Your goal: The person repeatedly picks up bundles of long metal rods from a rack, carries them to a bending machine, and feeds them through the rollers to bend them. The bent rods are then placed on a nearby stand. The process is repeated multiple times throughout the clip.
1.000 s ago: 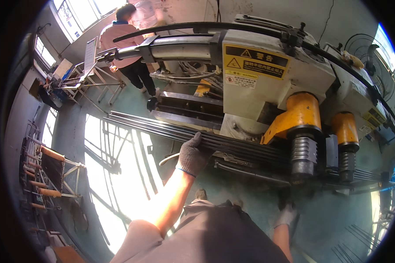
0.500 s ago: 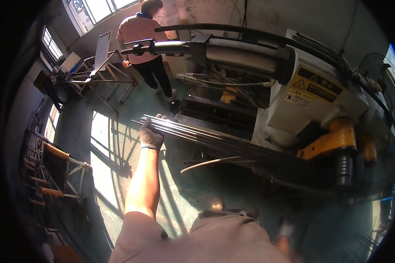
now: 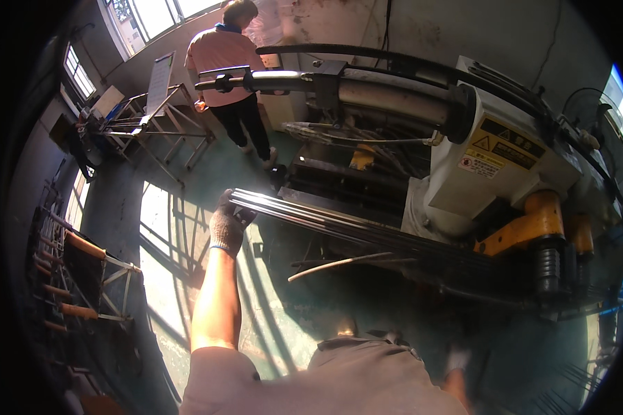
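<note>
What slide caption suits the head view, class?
Gloved left hand at the ends of metal rods beside a machine, another person standing beyond.

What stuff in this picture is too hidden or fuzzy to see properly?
All in the head view:
Right hand: blurred, so I can't tell whether it holds anything.
Metal rods: shadow by the white machine swallows their far ends; they lie too close together to count.
Co-worker: their own body hides what is in front of them.
Pale board: any writing is too small.
</note>
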{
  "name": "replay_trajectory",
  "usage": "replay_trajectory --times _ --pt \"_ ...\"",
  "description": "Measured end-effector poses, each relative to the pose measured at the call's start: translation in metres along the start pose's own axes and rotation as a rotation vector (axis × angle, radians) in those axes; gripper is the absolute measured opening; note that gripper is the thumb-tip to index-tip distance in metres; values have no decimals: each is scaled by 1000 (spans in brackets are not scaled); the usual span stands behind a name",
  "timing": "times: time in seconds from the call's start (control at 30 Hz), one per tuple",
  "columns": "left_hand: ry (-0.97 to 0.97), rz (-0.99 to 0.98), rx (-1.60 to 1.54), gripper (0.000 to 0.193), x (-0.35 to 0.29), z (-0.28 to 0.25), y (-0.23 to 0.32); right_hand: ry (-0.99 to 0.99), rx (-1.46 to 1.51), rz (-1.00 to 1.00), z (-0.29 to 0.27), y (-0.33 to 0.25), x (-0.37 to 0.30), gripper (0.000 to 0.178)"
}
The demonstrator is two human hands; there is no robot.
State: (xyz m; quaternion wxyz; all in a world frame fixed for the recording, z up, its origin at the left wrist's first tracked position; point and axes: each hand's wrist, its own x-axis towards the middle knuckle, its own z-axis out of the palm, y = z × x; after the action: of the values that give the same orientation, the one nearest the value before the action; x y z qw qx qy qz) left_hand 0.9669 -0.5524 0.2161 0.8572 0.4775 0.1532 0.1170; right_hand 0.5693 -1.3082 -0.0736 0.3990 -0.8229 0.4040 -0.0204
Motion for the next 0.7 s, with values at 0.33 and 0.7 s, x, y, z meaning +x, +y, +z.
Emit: replay_trajectory --times 0.33,0.7 --pt "-92 -113 -202 35 11 7 1 -56 -684 -423 10 -4 10 35" --pt "-320 97 406 63 10 -22 -11 -85 -456 -47 -11 -34 -35 49"
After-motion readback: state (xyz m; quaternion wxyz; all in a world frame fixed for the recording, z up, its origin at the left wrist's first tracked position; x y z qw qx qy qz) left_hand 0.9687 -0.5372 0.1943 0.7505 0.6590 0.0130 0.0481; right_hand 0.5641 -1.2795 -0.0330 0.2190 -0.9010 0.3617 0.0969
